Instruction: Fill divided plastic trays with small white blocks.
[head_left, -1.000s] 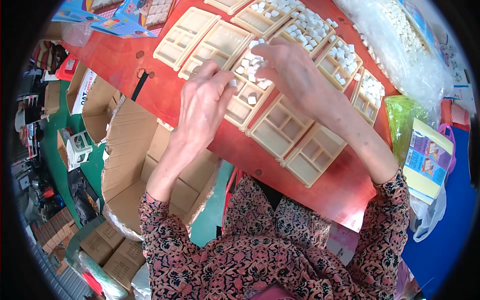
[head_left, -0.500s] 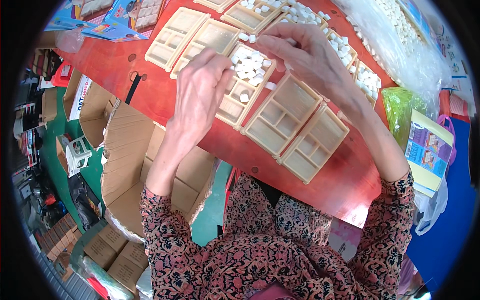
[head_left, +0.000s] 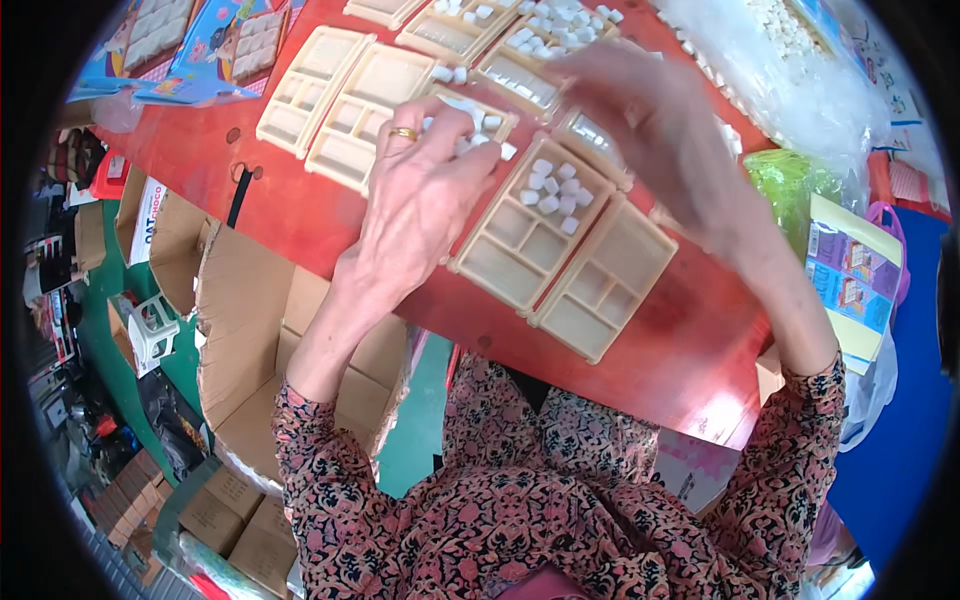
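Beige compartment trays lie in rows on a red table [head_left: 290,200]. My left hand [head_left: 425,195], a ring on one finger, rests flat with spread fingers over a tray [head_left: 470,120] holding small white pieces. Just right of it, a near tray [head_left: 515,255] has a cluster of white pieces [head_left: 553,185] in one compartment; its other compartments are bare. Beside it sits another bare tray [head_left: 600,290]. My right hand [head_left: 650,115] hovers blurred above the trays further back, and I cannot make out what its fingers hold.
A clear bag of white pieces [head_left: 795,70] lies at the back right, with a green bag [head_left: 780,185] and a printed booklet [head_left: 855,280] beside it. Colourful printed packs [head_left: 200,40] sit at the back left. Open cardboard boxes [head_left: 250,330] stand on the floor to my left.
White pieces now lie in a compartment of the near tray that looked bare before. My right hand has lifted and swung right; my left hand stays on the tray next to it.
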